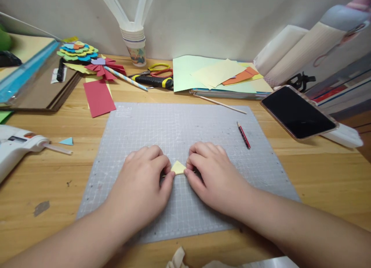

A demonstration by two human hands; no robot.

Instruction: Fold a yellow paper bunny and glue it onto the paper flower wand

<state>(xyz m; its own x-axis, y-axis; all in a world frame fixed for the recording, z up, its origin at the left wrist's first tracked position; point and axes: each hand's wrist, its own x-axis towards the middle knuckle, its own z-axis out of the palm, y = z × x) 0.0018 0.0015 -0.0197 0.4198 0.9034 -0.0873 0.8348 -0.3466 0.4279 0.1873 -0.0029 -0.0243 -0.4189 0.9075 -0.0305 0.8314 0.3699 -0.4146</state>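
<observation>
Yellow paper pinched at both ends, shaping apparently under way

In the head view, you have a small piece of yellow paper [178, 168] over the middle of the cutting mat [150, 125], between your two hands. Your left grip [145, 175] is narrow, thumb and finger closed on one lower corner; your right grip [216, 175] pinches the opposite one. The paper's peak points away from you.

As for progress, the piece already has a triangular outline, and its lower edge looks doubled, so at least one fold is probably made. With both ends held, the shaping does not look finished; how many folds are left, you cannot tell from here. A layered paper flower [77, 51] stands complete-looking at the back left of the surface [324, 179]. The pencil [243, 135] on the mat and the glue gun [20, 146] at the left are out of your hands.
</observation>
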